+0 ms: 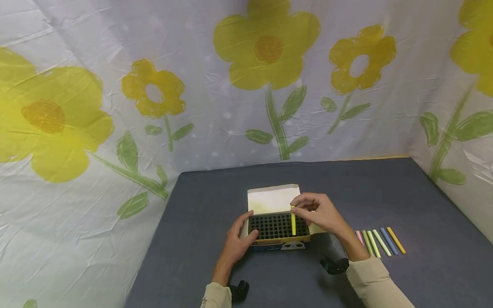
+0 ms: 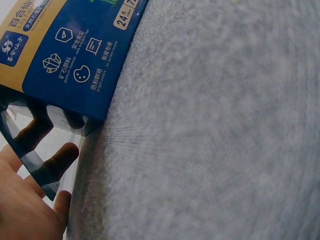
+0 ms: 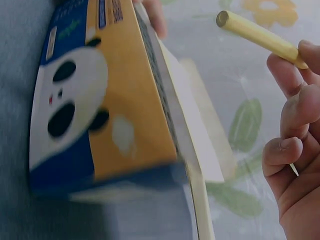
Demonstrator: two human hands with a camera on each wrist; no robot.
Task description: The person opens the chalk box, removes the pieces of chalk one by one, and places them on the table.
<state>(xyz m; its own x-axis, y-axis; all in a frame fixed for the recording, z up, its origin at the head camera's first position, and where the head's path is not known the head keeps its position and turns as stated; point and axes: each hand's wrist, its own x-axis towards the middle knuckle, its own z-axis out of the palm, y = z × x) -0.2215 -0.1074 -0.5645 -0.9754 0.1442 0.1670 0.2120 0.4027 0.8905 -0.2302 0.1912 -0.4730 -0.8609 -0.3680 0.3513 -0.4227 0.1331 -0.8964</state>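
An open chalk box (image 1: 265,242) stands on the table, its front printed blue and yellow with a panda face (image 3: 70,95). Inside is a dark insert (image 1: 269,226) full of small round holes. My left hand (image 1: 236,239) holds the box at its left end, thumb over the front rim and index finger toward the back; the left wrist view shows its fingers behind a side flap (image 2: 30,155). Between thumb and fingertips my right hand (image 1: 321,211) pinches a yellow chalk stick (image 1: 293,224) by its upper end, over the insert's right part. Whether its lower tip touches a hole I cannot tell.
Right of the box, a row of several chalk sticks (image 1: 381,242) in pink, green, pale yellow, blue and orange lies on the dark table (image 1: 215,192). The white lid (image 1: 271,200) is raised at the back. A flowered cloth (image 1: 215,128) hangs behind the table.
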